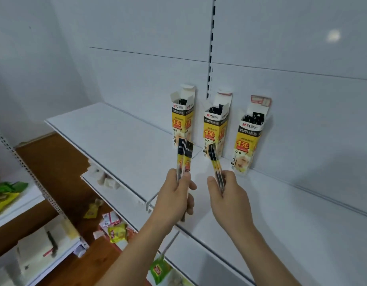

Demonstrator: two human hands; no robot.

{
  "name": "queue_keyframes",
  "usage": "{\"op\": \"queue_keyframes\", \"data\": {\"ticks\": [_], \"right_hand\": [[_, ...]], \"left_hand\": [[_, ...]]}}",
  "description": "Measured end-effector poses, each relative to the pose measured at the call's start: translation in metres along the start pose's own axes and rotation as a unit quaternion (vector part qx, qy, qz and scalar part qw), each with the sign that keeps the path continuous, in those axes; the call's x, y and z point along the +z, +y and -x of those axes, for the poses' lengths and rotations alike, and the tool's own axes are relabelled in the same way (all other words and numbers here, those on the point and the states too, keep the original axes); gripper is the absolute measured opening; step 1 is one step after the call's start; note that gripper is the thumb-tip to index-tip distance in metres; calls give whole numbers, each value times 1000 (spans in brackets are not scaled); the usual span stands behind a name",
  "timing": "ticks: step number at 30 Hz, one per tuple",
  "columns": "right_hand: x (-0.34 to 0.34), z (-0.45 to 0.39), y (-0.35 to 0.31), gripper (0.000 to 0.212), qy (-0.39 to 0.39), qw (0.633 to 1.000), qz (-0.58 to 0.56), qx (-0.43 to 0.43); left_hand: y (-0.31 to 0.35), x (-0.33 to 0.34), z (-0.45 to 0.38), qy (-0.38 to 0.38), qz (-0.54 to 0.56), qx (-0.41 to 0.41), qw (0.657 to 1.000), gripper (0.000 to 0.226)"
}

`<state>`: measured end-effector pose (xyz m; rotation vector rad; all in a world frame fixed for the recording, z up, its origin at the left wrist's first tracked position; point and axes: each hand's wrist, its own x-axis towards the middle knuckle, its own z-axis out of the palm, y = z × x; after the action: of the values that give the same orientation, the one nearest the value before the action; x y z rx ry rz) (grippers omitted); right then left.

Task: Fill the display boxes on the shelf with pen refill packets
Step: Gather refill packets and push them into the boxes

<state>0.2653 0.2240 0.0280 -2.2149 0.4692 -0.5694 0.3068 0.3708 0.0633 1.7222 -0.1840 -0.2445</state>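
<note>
Both hands are raised in front of the shelf [120, 145], each curled around the lower end of pen refill packets. Left hand [176, 195] grips a small bunch of refill packets [184, 155] near their bottom, thumb across the front, so the black header cards stand upright above the knuckles. Right hand [228, 195] pinches a thinner set of packets [214, 162] between thumb and fingers, tilted a little toward the left hand.

Beyond the fingertips, three tall yellow display boxes lean against the back panel: the left box [181, 118] just above the left hand's bunch, the middle box [214, 129] just behind the right hand's packets, and the right box [247, 139] further out to the right. All three have open top flaps and dark packet heads showing inside.

These packets look light, long and thin, probably flexible along their length with slick film wrapping. Held at the very bottom, the tops may wobble or fan apart; a grip nearer the middle would likely steer them better into the narrow box mouths, which look easy to tip.
</note>
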Motion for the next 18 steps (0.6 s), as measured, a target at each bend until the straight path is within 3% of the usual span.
{"op": "queue_keyframes", "data": {"ticks": [6,11,13,14,16,18], "right_hand": [[32,-14,-21,33,51,992,70,91],[57,-10,-37,36,87,972,138,167],[64,-9,-37,33,84,956,208,190],[66,-9,-37,37,81,947,239,199],[69,-12,-39,44,72,935,280,207],[72,-15,-43,46,62,927,306,206]], "left_hand": [[-17,-22,-70,-97,-17,-2,995,23],[-30,-33,-109,-155,-178,69,969,38],[-33,-34,-118,-176,-201,88,960,12],[-32,-35,-120,-182,-205,90,957,15],[-32,-35,-127,-185,-216,101,953,50],[-35,-33,-133,-184,-228,107,950,56]]}}
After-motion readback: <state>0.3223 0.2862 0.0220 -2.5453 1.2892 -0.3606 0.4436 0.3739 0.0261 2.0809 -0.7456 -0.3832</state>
